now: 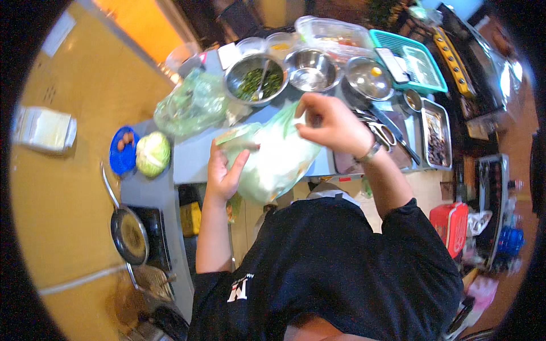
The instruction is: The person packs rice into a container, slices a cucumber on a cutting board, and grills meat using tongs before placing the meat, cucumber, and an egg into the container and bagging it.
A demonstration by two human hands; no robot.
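Observation:
A translucent green plastic bag (pixel 277 164) with pale contents hangs between my two hands, over the near edge of the grey table (pixel 192 160). My right hand (pixel 335 123) pinches the bag's upper part between thumb and fingers. At the bag's left side is my left hand (pixel 226 170), its thumb raised and its fingers partly hidden behind the plastic. Beyond the bag stands a steel bowl (pixel 232 91) of chopped greens (pixel 251 83) with a spoon (pixel 261 87) in it. Another green plastic bag (pixel 192 104) lies on the table to the left.
Steel bowls (pixel 313 70) and a turquoise basket (pixel 439 83) line the far side. Scissors (pixel 384 134) and a knife (pixel 390 125) lie on a cutting board (pixel 349 160) at right, beside a metal tray (pixel 448 145). Left are a cabbage (pixel 153 153), a blue plate (pixel 119 160) and a frying pan (pixel 132 234).

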